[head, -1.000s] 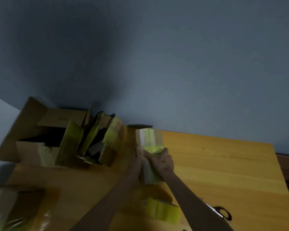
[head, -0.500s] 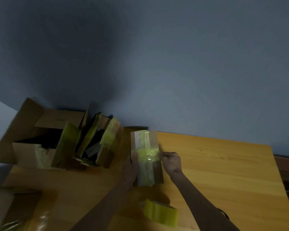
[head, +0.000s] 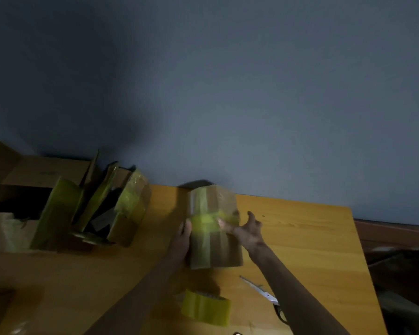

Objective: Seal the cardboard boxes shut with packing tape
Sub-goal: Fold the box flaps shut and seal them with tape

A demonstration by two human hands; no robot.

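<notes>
matt cardboard box, glossy yellowish tape roll, smooth varnished wooden table.

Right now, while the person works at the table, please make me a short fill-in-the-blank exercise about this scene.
1. The right hand touches the tape band on the small brown cardboard box; this band is ____ in colour.
2. The left hand touches the box on its ____ side.
3. The metal scissors lie on the wooden table, to the ____ of the yellow roll of packing tape.

Missing words: yellow; left; right.
</notes>
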